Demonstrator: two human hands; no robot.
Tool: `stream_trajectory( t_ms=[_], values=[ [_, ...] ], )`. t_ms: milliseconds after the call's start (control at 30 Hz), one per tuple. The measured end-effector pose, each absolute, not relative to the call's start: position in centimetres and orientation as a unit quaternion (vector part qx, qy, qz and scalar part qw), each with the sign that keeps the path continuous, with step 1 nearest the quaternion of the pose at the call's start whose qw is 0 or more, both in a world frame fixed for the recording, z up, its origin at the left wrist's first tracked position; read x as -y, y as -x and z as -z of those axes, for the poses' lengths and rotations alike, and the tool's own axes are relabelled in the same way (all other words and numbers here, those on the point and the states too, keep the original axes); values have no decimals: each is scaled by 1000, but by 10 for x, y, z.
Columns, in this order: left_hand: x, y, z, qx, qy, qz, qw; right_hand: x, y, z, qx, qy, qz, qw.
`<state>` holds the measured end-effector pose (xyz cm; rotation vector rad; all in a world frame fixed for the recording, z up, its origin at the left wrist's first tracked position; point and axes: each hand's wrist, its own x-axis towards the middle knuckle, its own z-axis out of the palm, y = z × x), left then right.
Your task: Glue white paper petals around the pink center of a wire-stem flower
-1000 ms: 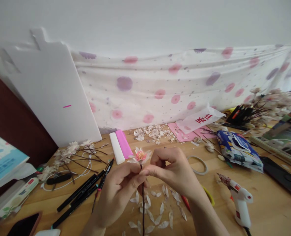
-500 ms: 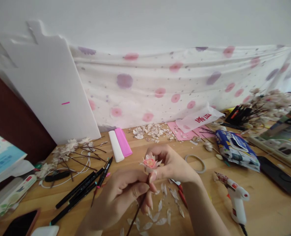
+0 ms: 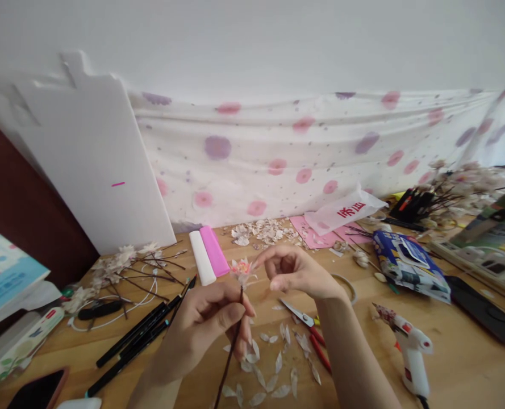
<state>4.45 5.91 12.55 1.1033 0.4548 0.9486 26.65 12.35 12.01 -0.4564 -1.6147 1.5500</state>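
Worktop (image 3: 456,346) of pale wood carries the clutter: a white board (image 3: 90,165) leaning at the back left, black pens (image 3: 137,335), a glue gun (image 3: 409,352), red-handled scissors (image 3: 307,329) and loose petals (image 3: 273,363) under the hands. Half a second ago the right hand pressed its fingertips against the flower; now the right hand (image 3: 297,272) has drawn off to the side, so the petal it was seating looks, by my reading, stuck in place. The left hand (image 3: 209,326) stays pinched on the thin dark stem (image 3: 230,352), thumb over forefinger, holding it tilted with the pink-centred paper flower (image 3: 241,268) raised above the worktop. The right fingers (image 3: 264,258) are loosely curled and part open, empty, their tips just beside the flower; contact cannot be told.
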Motion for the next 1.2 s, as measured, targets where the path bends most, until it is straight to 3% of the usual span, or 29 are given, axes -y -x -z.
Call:
stream_trajectory(
  t_ms=[300, 667, 867, 1067, 1200],
  values=[
    [-62, -38, -126, -156, -482, -480, 716, -121, -274, -123, 612, 170, -531, 561],
    [-47, -44, -146, -295, -490, -530, 626, -80, -270, -148, 573, 214, -346, 712],
    [-37, -48, -148, -318, -513, -528, 598, -73, -247, -149, 646, 265, -293, 653],
    [-31, -50, -145, -308, -582, -504, 558, -62, -214, -146, 624, 225, -464, 587],
    [-32, -48, -142, -299, -618, -494, 534, -58, -213, -148, 607, 206, -497, 585]
  ],
)
